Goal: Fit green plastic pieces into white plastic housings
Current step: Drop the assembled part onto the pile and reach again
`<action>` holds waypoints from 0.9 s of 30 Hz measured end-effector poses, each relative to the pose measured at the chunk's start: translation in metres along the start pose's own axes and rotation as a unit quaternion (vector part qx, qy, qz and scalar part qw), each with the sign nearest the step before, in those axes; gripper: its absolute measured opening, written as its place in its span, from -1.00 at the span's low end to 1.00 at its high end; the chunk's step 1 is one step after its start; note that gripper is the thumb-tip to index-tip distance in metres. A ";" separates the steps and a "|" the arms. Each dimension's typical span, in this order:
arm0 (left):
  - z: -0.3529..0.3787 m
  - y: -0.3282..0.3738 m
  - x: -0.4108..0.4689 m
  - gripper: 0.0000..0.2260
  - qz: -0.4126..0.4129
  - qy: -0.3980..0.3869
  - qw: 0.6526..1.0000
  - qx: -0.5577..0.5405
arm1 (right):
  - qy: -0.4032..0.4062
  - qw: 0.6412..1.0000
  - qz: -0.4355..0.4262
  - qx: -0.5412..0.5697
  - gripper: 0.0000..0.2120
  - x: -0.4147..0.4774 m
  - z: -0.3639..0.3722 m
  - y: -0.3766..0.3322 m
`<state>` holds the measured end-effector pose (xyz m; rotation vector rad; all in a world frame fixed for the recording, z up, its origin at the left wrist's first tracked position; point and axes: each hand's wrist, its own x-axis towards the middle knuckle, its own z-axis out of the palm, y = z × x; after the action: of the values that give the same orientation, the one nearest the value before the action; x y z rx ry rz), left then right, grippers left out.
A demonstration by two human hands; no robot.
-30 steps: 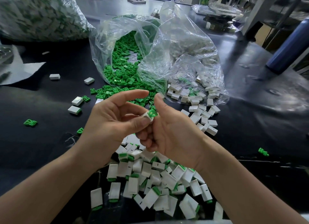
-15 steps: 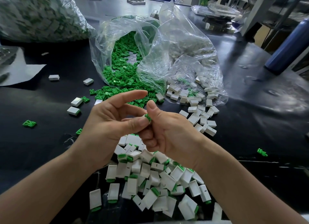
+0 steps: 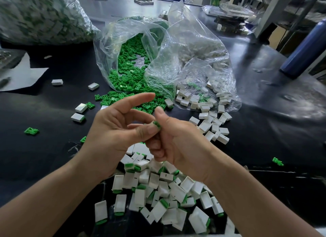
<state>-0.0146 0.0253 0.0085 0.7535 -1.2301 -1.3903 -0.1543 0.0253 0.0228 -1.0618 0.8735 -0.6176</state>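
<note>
Black table point(image 3: 44, 157), workshop clutter behind. Clear bag point(image 3: 176, 42) on far side of hands, spilling green pieces point(image 3: 127, 81). Loose white housings point(image 3: 205, 126) to right. Finished pile point(image 3: 155, 183) at near edge, under wrists.

Left hand point(image 3: 112, 130): index stretched out, thumb and middle finger pinching green piece point(image 3: 157, 124). Right hand point(image 3: 181, 145): fingers curled beneath same piece, thumb up.

Piece sits between both hands, touching each. Only its green end shows; any housing is hidden in right fist. Long axis unreadable. Likely next: left thumb presses toward right palm.
</note>
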 end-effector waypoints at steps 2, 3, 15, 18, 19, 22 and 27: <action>0.000 0.000 0.000 -0.43 0.001 0.005 1.000 0.011 | -0.011 1.000 0.015 0.010 -0.44 0.000 -0.001 -0.002; 0.001 -0.001 0.000 -0.44 0.001 0.009 1.000 0.019 | -0.016 1.000 0.021 0.015 -0.45 0.001 -0.002 -0.003; 0.002 -0.003 0.001 -0.67 -0.044 0.040 0.998 0.019 | 0.040 0.993 -0.023 -0.106 -0.62 -0.001 -0.007 -0.001; 0.002 -0.003 0.001 -0.67 -0.049 0.041 0.998 0.027 | 0.050 0.989 -0.032 -0.138 -0.63 -0.001 -0.007 -0.001; 0.002 -0.003 0.001 -0.67 -0.053 0.042 0.997 0.033 | 0.053 0.987 -0.033 -0.147 -0.63 -0.001 -0.007 -0.001; 0.002 -0.002 0.002 -0.68 -0.061 0.045 0.996 0.038 | 0.060 0.983 -0.034 -0.169 -0.62 0.000 -0.006 0.000; 0.005 -0.001 0.001 -0.65 -0.058 0.040 0.997 0.027 | 0.087 0.979 -0.062 -0.172 -0.63 0.000 -0.005 0.004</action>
<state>-0.0193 0.0258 0.0085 0.9218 -1.1805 -1.4118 -0.1583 0.0247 0.0182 -1.3977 1.0997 -0.6866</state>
